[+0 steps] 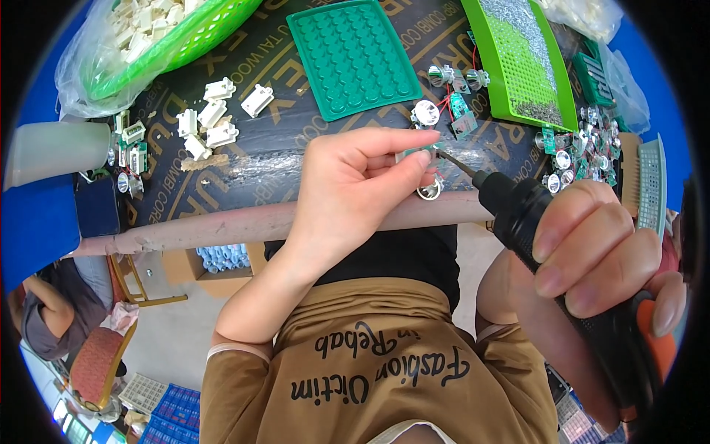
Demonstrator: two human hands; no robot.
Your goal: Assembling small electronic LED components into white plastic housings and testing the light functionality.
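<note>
My left hand (344, 181) pinches a small green circuit board (407, 155) between thumb and fingers, over the table's near edge. The fingers hide most of the board. Just beneath them shows a round silver lamp reflector (430, 189); whether it is joined to the board I cannot tell. My right hand (599, 251) is wrapped round a black electric screwdriver (510, 207) with an orange part on its handle. Its thin bit points left, and the tip is at or very close to the held board. Beyond my fingers lie wired reflectors (425, 112) with small circuit boards (464, 122).
A green tray with round hollows (355, 59) lies at the back. Right of it stands a lime-green basket of screws (521, 66). Several white plastic housings (212, 113) sit at left, near a green basket (177, 55). More reflectors (563, 160) are piled at right, beside a brush (631, 166).
</note>
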